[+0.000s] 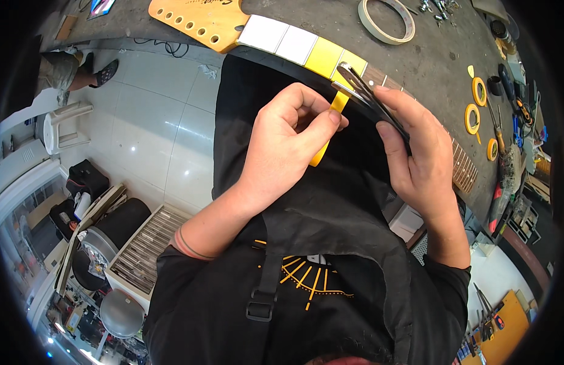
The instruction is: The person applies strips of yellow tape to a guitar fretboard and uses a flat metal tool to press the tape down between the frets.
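A guitar neck (464, 163) lies along the near edge of the bench, its pale wooden headstock (199, 21) at the far left. White strips (294, 44) cover the frets nearest the headstock, followed by yellow tape (322, 56). My left hand (282, 143) pinches a narrow yellow masking tape (338, 102) between thumb and fingers; the tape reaches up to the neck's near edge. In my right hand (425, 149) is a slim black-handled tool with a thin metal blade (374, 104). Its blade lies at the tape's upper end; I cannot tell whether it touches.
A wide tape roll (386, 21) lies on the dark bench (330, 15) beyond the neck. Small yellow tape rolls (472, 118), screwdrivers and other hand tools crowd the right side. On the left floor are a white stool (66, 126) and another person's foot (106, 73).
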Demonstrator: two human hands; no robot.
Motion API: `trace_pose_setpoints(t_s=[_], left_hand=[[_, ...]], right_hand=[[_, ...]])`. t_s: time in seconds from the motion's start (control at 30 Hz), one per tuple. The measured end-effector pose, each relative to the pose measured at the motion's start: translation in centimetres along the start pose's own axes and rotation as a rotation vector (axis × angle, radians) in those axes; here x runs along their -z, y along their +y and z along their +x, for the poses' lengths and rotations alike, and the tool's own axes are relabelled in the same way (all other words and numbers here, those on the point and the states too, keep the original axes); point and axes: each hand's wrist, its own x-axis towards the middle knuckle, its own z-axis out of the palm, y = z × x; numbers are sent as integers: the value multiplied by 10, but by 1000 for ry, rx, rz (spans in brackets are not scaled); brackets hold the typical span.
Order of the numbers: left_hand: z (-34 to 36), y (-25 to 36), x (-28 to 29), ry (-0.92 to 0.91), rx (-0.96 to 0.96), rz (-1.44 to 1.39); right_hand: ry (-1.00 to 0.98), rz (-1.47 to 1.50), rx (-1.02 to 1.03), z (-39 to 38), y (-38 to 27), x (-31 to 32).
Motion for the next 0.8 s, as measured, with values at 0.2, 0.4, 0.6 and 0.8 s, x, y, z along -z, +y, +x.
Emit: trace_pose_setpoints(t_s=[0.2,0.4,0.6,0.8], left_hand=[[-3,-1,-2,30,-25,20],[-13,2,-1,-28,-15,42],[-10,-5,0,-71,-23,-1],[-7,-8,-1,-113,5,-4]], right_hand=[[-77,-105,32,4,-4,-2],[24,140,-162,15,5,9],[126,363,-445,63,73,18],[-41,62,-478,76,78,14]])
